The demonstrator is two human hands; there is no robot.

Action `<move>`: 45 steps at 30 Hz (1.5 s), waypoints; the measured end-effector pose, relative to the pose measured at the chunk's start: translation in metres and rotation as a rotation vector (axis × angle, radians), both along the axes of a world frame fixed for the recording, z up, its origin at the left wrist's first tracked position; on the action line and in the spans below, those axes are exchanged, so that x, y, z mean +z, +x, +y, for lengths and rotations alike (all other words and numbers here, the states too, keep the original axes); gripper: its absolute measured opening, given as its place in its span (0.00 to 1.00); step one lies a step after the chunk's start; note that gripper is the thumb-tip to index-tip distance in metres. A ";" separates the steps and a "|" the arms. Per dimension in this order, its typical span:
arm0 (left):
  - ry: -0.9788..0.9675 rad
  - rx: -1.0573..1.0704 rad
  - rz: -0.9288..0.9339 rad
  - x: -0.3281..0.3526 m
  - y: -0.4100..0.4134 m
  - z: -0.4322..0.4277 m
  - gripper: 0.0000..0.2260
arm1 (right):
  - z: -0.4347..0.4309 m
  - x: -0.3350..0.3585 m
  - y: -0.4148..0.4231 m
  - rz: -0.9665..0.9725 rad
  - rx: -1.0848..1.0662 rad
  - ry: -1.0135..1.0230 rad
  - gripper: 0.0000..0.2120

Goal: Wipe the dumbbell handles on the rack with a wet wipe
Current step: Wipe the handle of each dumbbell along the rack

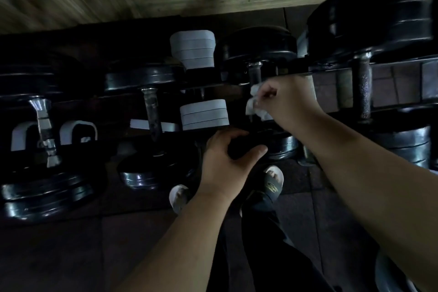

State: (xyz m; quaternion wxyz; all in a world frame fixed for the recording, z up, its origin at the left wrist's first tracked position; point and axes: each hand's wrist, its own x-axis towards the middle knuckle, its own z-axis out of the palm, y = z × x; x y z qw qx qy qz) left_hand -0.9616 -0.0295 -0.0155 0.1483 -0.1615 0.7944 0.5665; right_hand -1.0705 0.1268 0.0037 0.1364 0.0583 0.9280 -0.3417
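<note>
Wipe (254, 102) seemingly wraps handle (257, 70); left hand (222, 161) grips plate (285, 147) edge.

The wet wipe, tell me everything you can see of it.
The wet wipe is white, thin and crumpled, bunched into a wad with loose folds hanging below. The right hand grips it in curled fingers against the dark dumbbell handle. Part is hidden by the fingers.

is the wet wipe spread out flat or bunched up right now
Bunched up: the wet wipe is a crumpled wad pinched in the right hand against the dumbbell handle, creased folds sticking out.
</note>
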 end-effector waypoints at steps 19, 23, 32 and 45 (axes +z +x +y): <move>0.004 0.020 0.086 -0.007 0.006 0.006 0.17 | -0.005 -0.002 -0.018 0.117 -0.073 -0.007 0.03; 0.045 0.031 0.091 -0.005 0.003 0.005 0.18 | 0.001 -0.004 0.003 -0.030 0.094 0.069 0.06; 0.055 0.019 0.063 -0.007 0.002 0.003 0.17 | -0.007 -0.004 -0.022 0.136 -0.100 -0.031 0.04; 0.084 0.030 0.080 -0.009 0.001 0.001 0.17 | -0.006 -0.002 -0.014 0.088 -0.184 -0.003 0.04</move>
